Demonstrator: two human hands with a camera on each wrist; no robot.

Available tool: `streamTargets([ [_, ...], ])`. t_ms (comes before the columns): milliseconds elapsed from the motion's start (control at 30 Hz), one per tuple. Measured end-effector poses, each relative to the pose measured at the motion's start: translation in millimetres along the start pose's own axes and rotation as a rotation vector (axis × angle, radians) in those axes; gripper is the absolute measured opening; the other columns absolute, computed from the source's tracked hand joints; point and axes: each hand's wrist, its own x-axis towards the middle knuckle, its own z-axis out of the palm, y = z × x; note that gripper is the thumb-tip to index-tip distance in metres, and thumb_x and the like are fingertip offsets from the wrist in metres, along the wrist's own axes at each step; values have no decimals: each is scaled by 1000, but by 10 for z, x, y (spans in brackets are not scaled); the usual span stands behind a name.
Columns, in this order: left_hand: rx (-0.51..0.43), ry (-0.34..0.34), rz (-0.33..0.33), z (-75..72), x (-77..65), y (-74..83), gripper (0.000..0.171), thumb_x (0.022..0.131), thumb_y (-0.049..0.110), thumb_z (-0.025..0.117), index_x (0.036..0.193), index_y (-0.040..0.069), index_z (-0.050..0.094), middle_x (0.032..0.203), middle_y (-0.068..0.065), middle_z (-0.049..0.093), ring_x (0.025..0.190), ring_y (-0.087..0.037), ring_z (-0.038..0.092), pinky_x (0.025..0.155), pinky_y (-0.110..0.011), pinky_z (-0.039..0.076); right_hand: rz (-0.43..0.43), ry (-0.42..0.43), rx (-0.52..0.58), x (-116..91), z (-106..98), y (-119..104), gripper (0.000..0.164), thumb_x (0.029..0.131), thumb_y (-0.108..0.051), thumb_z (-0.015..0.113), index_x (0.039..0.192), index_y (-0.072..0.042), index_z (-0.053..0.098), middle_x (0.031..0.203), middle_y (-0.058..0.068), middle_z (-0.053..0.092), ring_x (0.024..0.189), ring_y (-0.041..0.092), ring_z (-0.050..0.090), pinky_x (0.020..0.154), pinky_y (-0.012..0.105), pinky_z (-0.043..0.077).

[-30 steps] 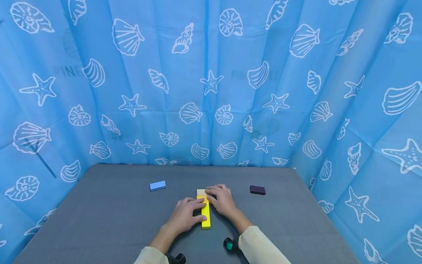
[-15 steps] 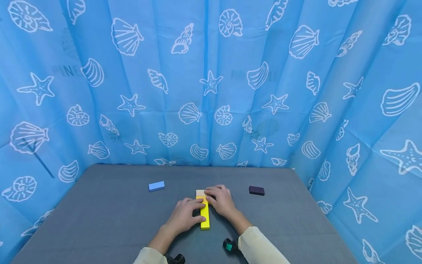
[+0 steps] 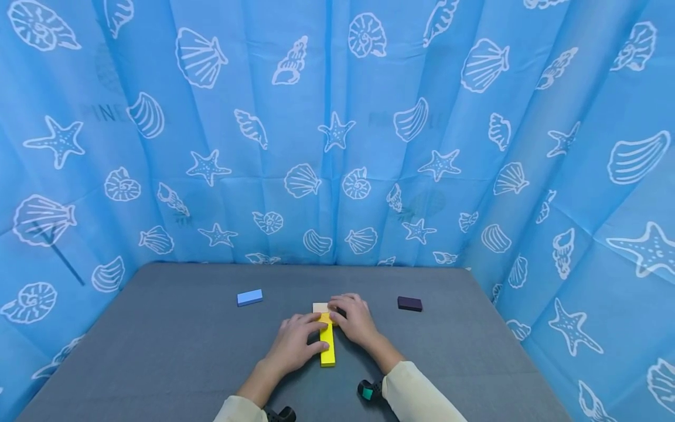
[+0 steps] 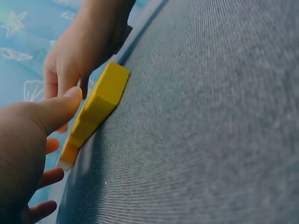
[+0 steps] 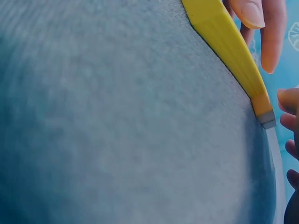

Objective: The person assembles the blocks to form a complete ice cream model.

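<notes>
In the middle of the grey table lies a row of blocks: a long yellow block [image 3: 328, 355] nearest, an orange-yellow block [image 3: 326, 319] beyond it, and a cream block [image 3: 319, 308] at the far end. My left hand [image 3: 291, 344] is at the row's left side, its thumb and loosely bent fingertips resting on the yellow and orange-yellow blocks. From the right, my right hand [image 3: 357, 321] reaches over the far end, its fingertips at the cream and orange-yellow blocks. Fingers partly cover the joints between blocks. The yellow block [image 4: 108, 88] also shows in the left wrist view.
A light blue block [image 3: 249, 298] lies on the table [image 3: 169, 346] to the left of the row, and a dark purple block [image 3: 409, 303] to the right. Behind the table hangs a blue curtain [image 3: 337, 211] with white shells and starfish.
</notes>
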Motion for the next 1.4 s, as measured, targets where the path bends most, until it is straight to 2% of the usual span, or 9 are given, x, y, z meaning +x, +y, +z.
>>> streamTargets([
  [233,38,12,-2,29,33,-34,57,85,56,67,135,30,59,148,0,45,123,-28,45,100,-58,32,13,51,-2,-34,-64,73,25,93,-19,67,116,-9,71,123,6,65,119,29,50,100,55,35],
  [567,118,-10,-29,49,82,-69,58,84,60,65,134,32,60,145,3,49,123,-29,45,101,-59,31,70,92,-6,-102,-241,226,24,94,-20,67,114,-10,72,122,4,66,118,26,50,99,53,36],
  [967,109,-28,-44,16,93,-37,55,84,58,67,133,32,61,145,4,49,124,-29,45,102,-58,30,84,156,-14,-227,-498,409,21,92,-16,68,110,-5,73,120,10,67,118,31,51,95,56,36],
  [1400,104,-25,-55,28,89,-23,55,84,56,68,133,32,61,144,3,49,123,-29,45,102,-59,30,188,198,-90,-443,-718,639,22,91,-15,69,110,-5,73,122,13,65,119,35,50,94,58,35],
])
